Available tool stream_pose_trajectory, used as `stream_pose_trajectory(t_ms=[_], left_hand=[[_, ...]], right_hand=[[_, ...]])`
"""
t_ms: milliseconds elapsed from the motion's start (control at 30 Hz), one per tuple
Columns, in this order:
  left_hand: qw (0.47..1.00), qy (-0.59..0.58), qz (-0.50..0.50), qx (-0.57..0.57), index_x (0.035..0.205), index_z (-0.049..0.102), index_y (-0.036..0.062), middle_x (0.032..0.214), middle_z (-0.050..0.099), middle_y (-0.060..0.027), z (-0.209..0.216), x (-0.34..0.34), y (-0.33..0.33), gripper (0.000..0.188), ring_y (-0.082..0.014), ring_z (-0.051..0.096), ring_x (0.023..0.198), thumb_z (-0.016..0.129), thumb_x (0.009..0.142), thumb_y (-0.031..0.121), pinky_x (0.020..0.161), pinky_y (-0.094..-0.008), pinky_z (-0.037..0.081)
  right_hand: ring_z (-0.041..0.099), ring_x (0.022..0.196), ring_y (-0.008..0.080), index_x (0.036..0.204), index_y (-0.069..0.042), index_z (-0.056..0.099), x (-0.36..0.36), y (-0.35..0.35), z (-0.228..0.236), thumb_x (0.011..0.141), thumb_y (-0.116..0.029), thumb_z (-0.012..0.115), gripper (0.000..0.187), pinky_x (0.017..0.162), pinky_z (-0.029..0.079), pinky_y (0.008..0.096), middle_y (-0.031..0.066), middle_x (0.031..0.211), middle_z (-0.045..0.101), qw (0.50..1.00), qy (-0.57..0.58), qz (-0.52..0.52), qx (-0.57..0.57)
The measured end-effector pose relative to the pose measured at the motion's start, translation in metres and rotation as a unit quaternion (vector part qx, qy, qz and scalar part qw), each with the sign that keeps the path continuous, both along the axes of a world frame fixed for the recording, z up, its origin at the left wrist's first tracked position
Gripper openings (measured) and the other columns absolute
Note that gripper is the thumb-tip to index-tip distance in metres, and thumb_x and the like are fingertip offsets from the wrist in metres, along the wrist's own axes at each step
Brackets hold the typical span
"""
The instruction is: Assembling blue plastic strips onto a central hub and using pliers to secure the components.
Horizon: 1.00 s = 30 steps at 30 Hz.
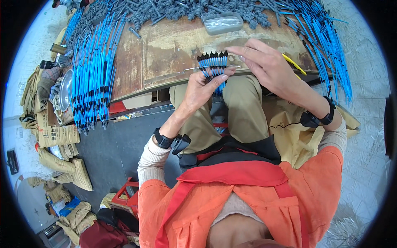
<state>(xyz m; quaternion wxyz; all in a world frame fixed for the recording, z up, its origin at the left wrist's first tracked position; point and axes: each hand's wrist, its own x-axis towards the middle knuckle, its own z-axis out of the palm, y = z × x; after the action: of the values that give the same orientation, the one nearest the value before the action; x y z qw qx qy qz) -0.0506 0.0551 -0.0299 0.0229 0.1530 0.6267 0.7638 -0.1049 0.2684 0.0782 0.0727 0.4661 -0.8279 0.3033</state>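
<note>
My left hand [200, 87] is closed around a row of thin blue tubes [213, 63] with black, bulging tips, held upright side by side over my lap at the table's front edge. A thin metal rod [191, 69] runs crosswise by the tubes, just above my left thumb. My right hand [269, 68] reaches in from the right with its fingers stretched out. Its index fingertip meets the rightmost black tip, while the thumb stays apart. The lower ends of the tubes hang between my knees, partly hidden by the left hand.
On the wooden table [165, 53] lie grey plastic parts [178, 12] in a heap and a clear plastic box [223, 24]. Blue tubes lie in bundles at the left [93, 70] and right [326, 41]. A yellow-handled tool [294, 64] rests beside my right wrist.
</note>
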Motion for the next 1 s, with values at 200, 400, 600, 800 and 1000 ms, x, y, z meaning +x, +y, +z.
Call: stream_pose_trajectory(t_ms=[200, 400, 600, 800, 1000], left_hand=[[1.000, -0.011, -0.004, -0.003, 0.114, 0.070, 0.0005, 0.118, 0.070, -0.0088, -0.004, 0.001, -0.002, 0.020, -0.0143, 0.062, 0.110, 0.060, 0.098, 0.006, 0.099, -0.0311, 0.048], [1.000, -0.008, 0.000, -0.029, 0.114, 0.070, 0.0015, 0.118, 0.070, -0.0072, 0.000, 0.000, -0.003, 0.020, -0.0119, 0.063, 0.106, 0.060, 0.098, 0.008, 0.095, -0.0290, 0.049], [1.000, -0.017, -0.002, -0.006, 0.114, 0.070, 0.0010, 0.117, 0.071, -0.0085, 0.003, 0.003, -0.004, 0.020, -0.0129, 0.063, 0.106, 0.060, 0.098, 0.008, 0.095, -0.0292, 0.049], [1.000, -0.022, 0.001, -0.004, 0.114, 0.069, -0.0002, 0.117, 0.070, -0.0102, 0.003, 0.002, -0.003, 0.020, -0.0147, 0.063, 0.109, 0.060, 0.098, 0.008, 0.096, -0.0304, 0.050], [0.999, -0.038, -0.008, 0.003, 0.114, 0.069, -0.0006, 0.116, 0.070, -0.0106, 0.004, 0.001, -0.003, 0.020, -0.0160, 0.064, 0.109, 0.060, 0.098, 0.008, 0.096, -0.0305, 0.050]], right_hand=[[0.059, 0.084, 0.0277, 0.116, -0.005, 0.066, 0.000, -0.003, 0.001, 0.082, -0.003, 0.060, 0.034, 0.072, 0.048, 0.0381, 0.0103, 0.090, 0.055, 0.991, 0.130, -0.011, 0.018], [0.059, 0.089, 0.0258, 0.105, -0.005, 0.069, -0.008, -0.007, 0.003, 0.079, -0.005, 0.062, 0.027, 0.073, 0.048, 0.0367, 0.0086, 0.089, 0.057, 0.982, 0.189, -0.002, 0.002], [0.060, 0.087, 0.0262, 0.106, -0.005, 0.069, -0.003, -0.009, -0.004, 0.081, -0.005, 0.062, 0.026, 0.074, 0.049, 0.0375, 0.0083, 0.089, 0.057, 0.992, 0.117, -0.028, -0.027], [0.060, 0.083, 0.0276, 0.108, -0.005, 0.069, -0.004, -0.012, -0.007, 0.083, -0.004, 0.061, 0.026, 0.073, 0.049, 0.0387, 0.0097, 0.091, 0.056, 0.989, 0.136, -0.025, -0.055], [0.061, 0.086, 0.0285, 0.109, -0.005, 0.068, -0.003, -0.012, -0.011, 0.091, -0.006, 0.061, 0.020, 0.074, 0.049, 0.0381, 0.0107, 0.095, 0.058, 0.995, 0.025, -0.026, -0.095]])
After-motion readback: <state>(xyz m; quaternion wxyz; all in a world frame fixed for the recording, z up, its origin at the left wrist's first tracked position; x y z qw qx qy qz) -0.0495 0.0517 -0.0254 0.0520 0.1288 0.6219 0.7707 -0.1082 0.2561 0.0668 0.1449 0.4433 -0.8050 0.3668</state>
